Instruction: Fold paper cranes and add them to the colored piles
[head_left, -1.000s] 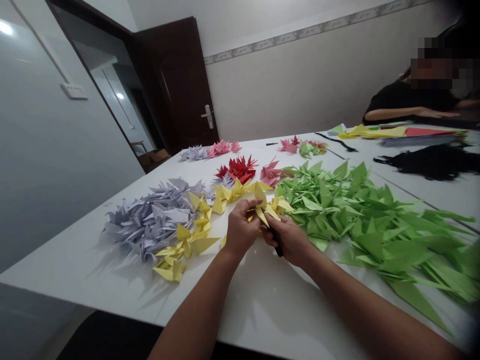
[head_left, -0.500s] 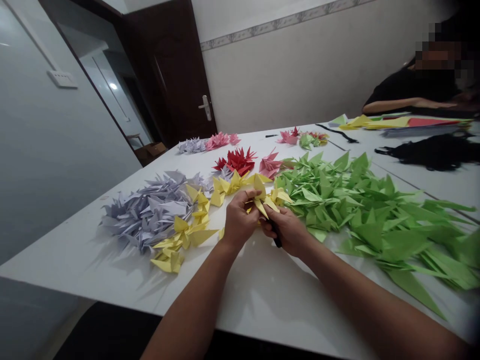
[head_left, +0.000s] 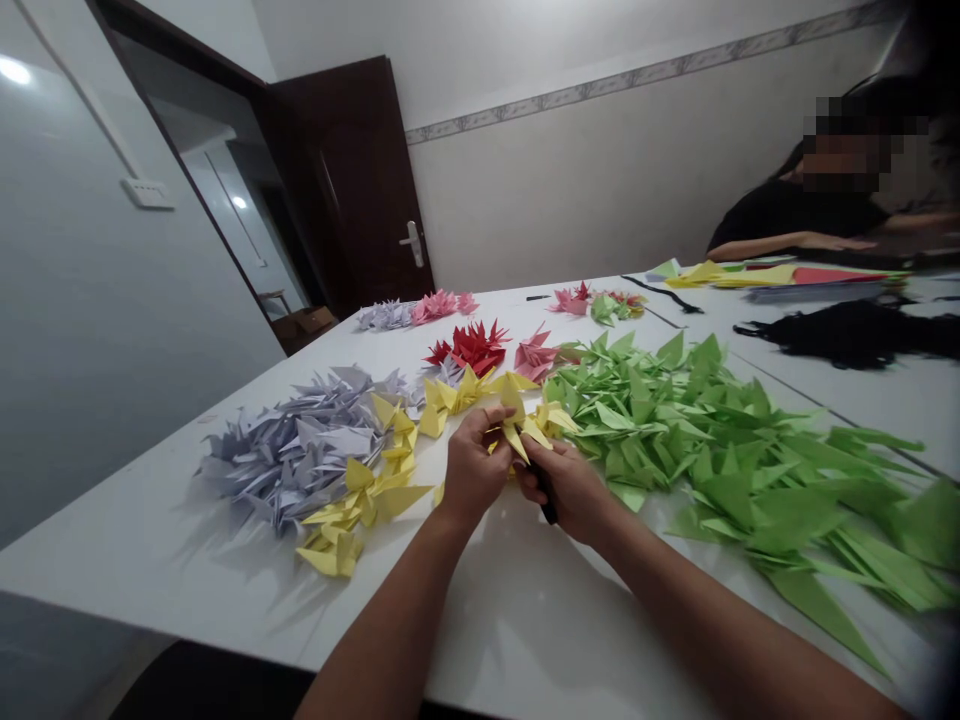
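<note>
My left hand (head_left: 474, 468) pinches a folded yellow origami piece (head_left: 519, 425) from the left, and my right hand (head_left: 566, 490) grips it from below. A slim black tool (head_left: 549, 508) sticks out of my right fist, its upper part hidden by my fingers. Right beside my left hand lies a heap of yellow origami cranes (head_left: 360, 495), with a lilac-grey heap (head_left: 296, 450) beyond it. A large green origami heap (head_left: 697, 450) touches the yellow piece's right side, close to my right hand.
Smaller red (head_left: 465, 347) and pink (head_left: 535, 355) paper clusters stand farther along the white table (head_left: 180, 540). A seated person (head_left: 787, 225) rests an arm behind coloured paper sheets (head_left: 787, 275) and black strands (head_left: 847, 335). A dark door (head_left: 345, 190) stands at the back.
The whole view has shifted slightly as my head moved. Both hands stay together on the yellow piece, with no visible change of grip.
</note>
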